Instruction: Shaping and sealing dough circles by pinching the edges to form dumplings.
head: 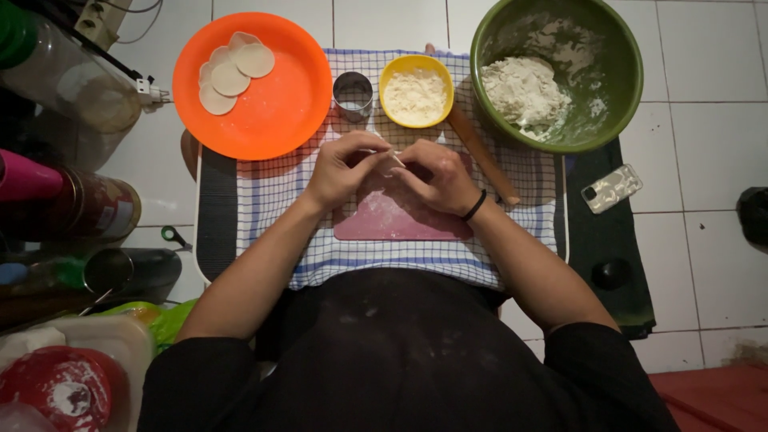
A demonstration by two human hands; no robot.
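The left hand [342, 166] and the right hand [438, 176] are meeting above the pink board [400, 218], both pinching a small pale dough piece [391, 162] between their fingertips. Just beyond the board a metal ring cutter [353, 94] and a yellow flour bowl [416, 90] are standing side by side, with a wooden rolling pin [480, 150] lying along its far right corner. Further off, an orange plate [276, 108] carrying dough rounds [234, 72] is sitting far left of the board, and a green bowl [608, 48] holding a lump of dough [524, 90] far right.
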